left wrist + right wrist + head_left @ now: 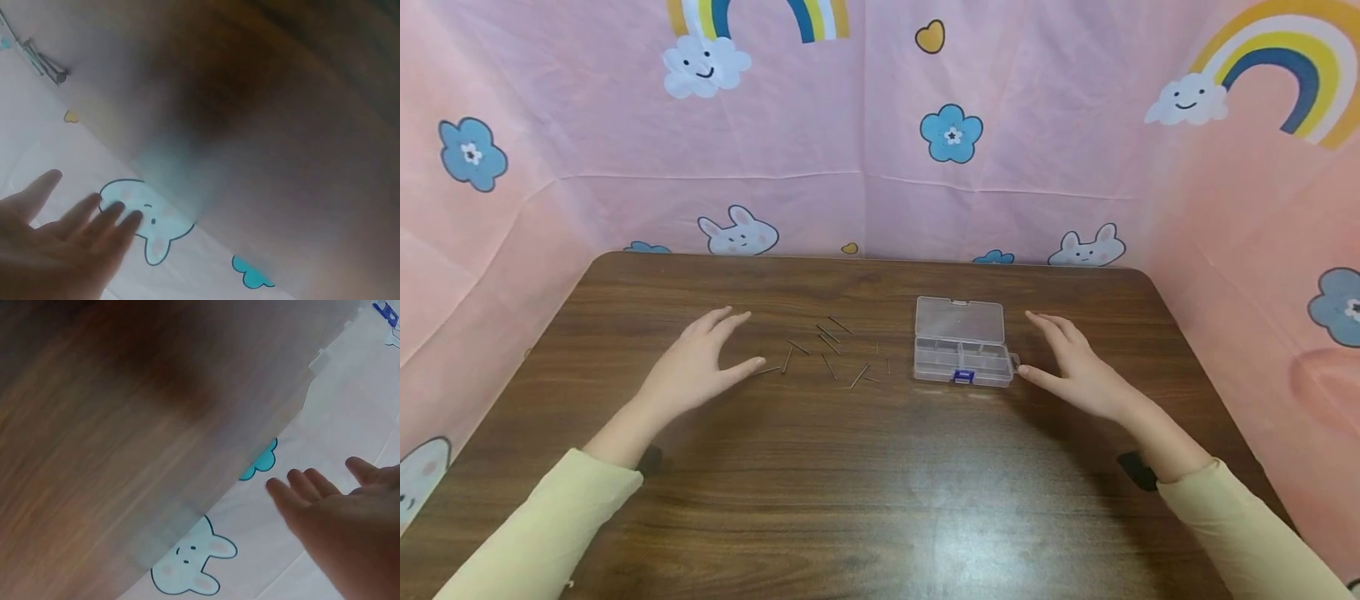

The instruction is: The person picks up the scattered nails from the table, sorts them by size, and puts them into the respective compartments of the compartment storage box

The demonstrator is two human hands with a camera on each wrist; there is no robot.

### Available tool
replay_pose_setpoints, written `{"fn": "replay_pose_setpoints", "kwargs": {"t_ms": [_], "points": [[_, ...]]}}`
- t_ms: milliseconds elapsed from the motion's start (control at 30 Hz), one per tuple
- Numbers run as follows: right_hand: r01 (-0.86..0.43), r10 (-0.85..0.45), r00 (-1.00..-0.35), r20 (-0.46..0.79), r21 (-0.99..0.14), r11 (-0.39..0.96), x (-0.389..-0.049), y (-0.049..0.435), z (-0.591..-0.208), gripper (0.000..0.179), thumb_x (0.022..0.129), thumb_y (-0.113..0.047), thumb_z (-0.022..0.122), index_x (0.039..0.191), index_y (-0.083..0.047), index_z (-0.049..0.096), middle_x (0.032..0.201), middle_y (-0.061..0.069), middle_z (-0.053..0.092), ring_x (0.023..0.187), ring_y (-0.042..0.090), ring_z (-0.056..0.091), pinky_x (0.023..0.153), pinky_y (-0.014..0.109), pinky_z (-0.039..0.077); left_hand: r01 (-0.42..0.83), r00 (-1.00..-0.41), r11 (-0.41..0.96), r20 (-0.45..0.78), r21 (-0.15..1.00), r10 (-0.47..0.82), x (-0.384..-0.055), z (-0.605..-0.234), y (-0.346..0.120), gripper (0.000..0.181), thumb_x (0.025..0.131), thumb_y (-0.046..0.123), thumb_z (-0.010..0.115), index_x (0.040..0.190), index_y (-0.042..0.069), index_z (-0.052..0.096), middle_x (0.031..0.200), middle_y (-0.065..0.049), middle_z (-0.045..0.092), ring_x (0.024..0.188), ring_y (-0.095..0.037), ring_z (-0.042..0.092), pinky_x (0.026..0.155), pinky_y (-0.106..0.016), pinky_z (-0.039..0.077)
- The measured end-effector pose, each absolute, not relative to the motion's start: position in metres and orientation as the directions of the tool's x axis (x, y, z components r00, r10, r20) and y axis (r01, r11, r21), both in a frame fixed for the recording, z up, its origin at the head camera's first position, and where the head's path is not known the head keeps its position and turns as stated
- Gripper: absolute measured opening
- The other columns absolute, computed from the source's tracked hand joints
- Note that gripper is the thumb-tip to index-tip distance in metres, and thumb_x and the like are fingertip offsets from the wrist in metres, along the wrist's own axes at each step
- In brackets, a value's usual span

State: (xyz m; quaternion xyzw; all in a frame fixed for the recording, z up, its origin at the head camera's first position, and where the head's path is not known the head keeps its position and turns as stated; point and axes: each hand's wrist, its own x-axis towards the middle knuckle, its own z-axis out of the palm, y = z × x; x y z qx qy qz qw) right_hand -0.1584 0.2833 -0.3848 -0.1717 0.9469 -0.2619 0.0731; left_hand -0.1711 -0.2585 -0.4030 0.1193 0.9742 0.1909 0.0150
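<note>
As seen from the near side outward, came first upon two pale-yellow sleeves (538, 529), reaching in over the wood-grain table (820, 500). Beyond the cuffs, found the left hand (688, 371) spread wide, with fingers parted and thumb well away from them, gripping nothing. Likewise found the right hand (1078, 375) open, with fingers extended and nothing in hold, its thumb tip near the hanging loop (1016, 362) of a clear plastic compartment box (932, 363); could not tell whether touching. Between the hands, nearer the left, saw loose metal nails (829, 367) scattered in mixed lengths and directions. Right of these, saw the box standing open, with its lid (958, 319) tipped back at the far side. Could not make out any contents for certain.

Judged the step in hand to be a poised pause, with no nail gripped. Judged the next move to call for a fine fingertip pinch on one thin nail.

Read no brand, label or lettering; found the blue latch (964, 377) too small for any marking. Farthest off, met a pink cloth backdrop (820, 125) printed with rainbows, clouds, flowers and rabbits.
</note>
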Motion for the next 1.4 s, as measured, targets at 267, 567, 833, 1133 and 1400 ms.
{"fn": "replay_pose_setpoints", "kwargs": {"t_ms": [267, 567, 833, 1133, 1400], "points": [[-0.292, -0.385, -0.923, -0.021, -0.612, 0.735, -0.165, 0.275, -0.394, 0.075, 0.104, -0.028, 0.066, 0.165, -0.005, 0.029, 0.164, 0.027, 0.029, 0.152, 0.048, 0.030, 0.118, 0.077, 0.030, 0.215, -0.968, 0.806, 0.014, 0.552, 0.249, -0.170, -0.406, -0.253, 0.059, 0.099, 0.035, 0.075, 0.146, 0.004, 0.059, 0.153, -0.026, 0.054, 0.142, -0.049, 0.049, 0.117, -0.069, 0.040], [-0.243, -0.398, -0.916, -0.050, -0.720, 0.650, -0.166, 0.273, -0.406, 0.065, 0.104, -0.017, 0.065, 0.159, 0.000, 0.036, 0.154, 0.030, 0.036, 0.140, 0.054, 0.045, 0.114, 0.074, 0.038, 0.146, -0.960, 0.679, -0.063, 0.719, 0.274, -0.172, -0.411, -0.256, 0.046, 0.098, 0.017, 0.077, 0.137, -0.002, 0.063, 0.137, -0.027, 0.066, 0.124, -0.043, 0.067, 0.105, -0.050, 0.057], [-0.230, -0.423, -0.904, -0.053, -0.775, 0.588, -0.173, 0.275, -0.412, 0.057, 0.103, -0.009, 0.067, 0.153, 0.004, 0.044, 0.152, 0.031, 0.043, 0.140, 0.052, 0.048, 0.119, 0.069, 0.038, 0.144, -0.944, 0.665, -0.100, 0.733, 0.314, -0.176, -0.418, -0.257, 0.042, 0.098, 0.012, 0.076, 0.135, -0.005, 0.064, 0.131, -0.027, 0.070, 0.117, -0.040, 0.069, 0.102, -0.046, 0.059], [-0.252, -0.456, -0.888, -0.055, -0.772, 0.584, -0.178, 0.275, -0.415, 0.057, 0.100, -0.006, 0.071, 0.151, 0.005, 0.048, 0.150, 0.029, 0.049, 0.136, 0.047, 0.053, 0.117, 0.066, 0.042, 0.143, -0.942, 0.677, -0.111, 0.722, 0.317, -0.178, -0.421, -0.258, 0.038, 0.097, 0.011, 0.077, 0.130, -0.004, 0.067, 0.127, -0.024, 0.071, 0.114, -0.037, 0.070, 0.098, -0.040, 0.061], [-0.259, -0.452, -0.891, -0.050, -0.761, 0.594, -0.177, 0.276, -0.417, 0.062, 0.094, -0.007, 0.079, 0.149, 0.002, 0.052, 0.147, 0.025, 0.054, 0.134, 0.044, 0.055, 0.117, 0.064, 0.043, 0.143, -0.944, 0.685, -0.110, 0.715, 0.311, -0.179, -0.422, -0.256, 0.034, 0.095, 0.007, 0.078, 0.127, -0.003, 0.070, 0.124, -0.023, 0.072, 0.110, -0.035, 0.070, 0.096, -0.041, 0.062]]}}
